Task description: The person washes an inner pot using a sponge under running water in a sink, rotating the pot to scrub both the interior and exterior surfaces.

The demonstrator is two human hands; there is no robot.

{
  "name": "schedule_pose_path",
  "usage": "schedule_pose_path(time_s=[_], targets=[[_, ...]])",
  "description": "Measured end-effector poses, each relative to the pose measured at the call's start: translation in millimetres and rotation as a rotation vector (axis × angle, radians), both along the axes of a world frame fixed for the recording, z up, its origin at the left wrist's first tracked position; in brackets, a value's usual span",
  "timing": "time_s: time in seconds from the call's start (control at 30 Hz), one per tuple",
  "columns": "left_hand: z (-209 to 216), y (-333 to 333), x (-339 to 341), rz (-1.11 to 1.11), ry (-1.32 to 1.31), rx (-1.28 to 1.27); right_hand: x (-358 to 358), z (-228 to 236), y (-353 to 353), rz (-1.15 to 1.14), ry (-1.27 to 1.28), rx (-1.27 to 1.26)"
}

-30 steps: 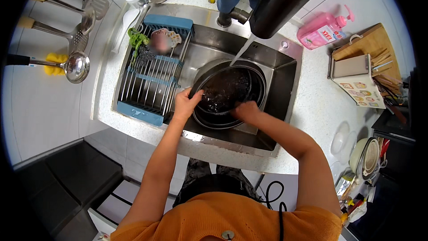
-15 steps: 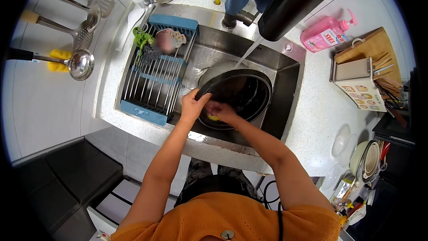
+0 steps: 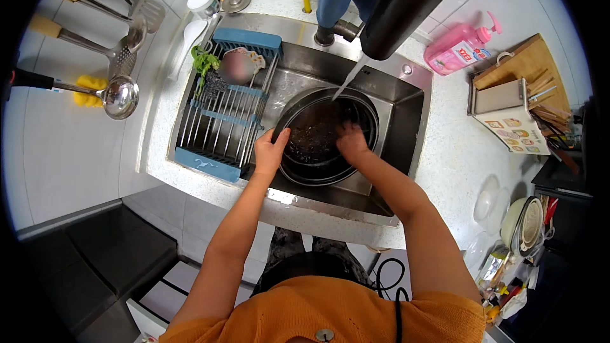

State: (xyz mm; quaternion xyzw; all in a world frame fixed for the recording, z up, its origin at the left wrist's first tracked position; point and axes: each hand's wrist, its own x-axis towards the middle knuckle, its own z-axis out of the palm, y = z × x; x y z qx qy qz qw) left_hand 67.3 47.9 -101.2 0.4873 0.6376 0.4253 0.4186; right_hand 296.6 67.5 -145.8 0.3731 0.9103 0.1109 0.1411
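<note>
A round black pan (image 3: 311, 170) sits in the steel sink with water in its bottom. My left hand (image 3: 271, 154) is closed on its left rim, thumb over the edge. Inside the pan, at the right, is my right hand (image 3: 352, 145); its fingers are smeared by motion and whatever they hold is hidden. A stream of water (image 3: 349, 80) falls from the dark spout (image 3: 416, 9) into the far part of the pan.
A drying rack (image 3: 213, 160) with blue ends spans the sink's left side, holding leafy greens (image 3: 204, 62) and a patterned dish (image 3: 255, 60). A pink pump bottle (image 3: 454, 49) stands back right, beside a chopstick holder (image 3: 508, 114). Metal utensils (image 3: 121, 96) hang on the left wall.
The pan has gone from tilted to lying flatter. My right hand has moved right, from near my left hand to the pan's right side; the yellow thing under it no longer shows.
</note>
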Motion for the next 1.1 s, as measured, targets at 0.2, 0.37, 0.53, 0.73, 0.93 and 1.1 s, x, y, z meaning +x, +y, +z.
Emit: schedule_pose_path(time_s=[0.2,0.37,0.53,0.73,0.93,1.1], targets=[[-13,4,3,0.029,-0.082,0.062,-26,-37,-17,-0.561,0.16,-0.553],[-32,12,-8,0.115,-0.178,-0.154,-88,-31,-20,-0.73,1.04,-1.18],[-22,14,-6,0.159,-0.179,-0.122,-117,-14,7,-1.163,1.759,-1.47],[-22,14,-8,0.133,-0.153,-0.109,-74,-31,-12,-0.515,0.623,-1.115],[-31,15,-3,0.122,-0.125,-0.062,-45,-25,-10,-0.132,0.223,-0.768],[-25,14,-1,0.086,-0.092,-0.06,-90,-37,-5,-0.693,1.442,-1.42]])
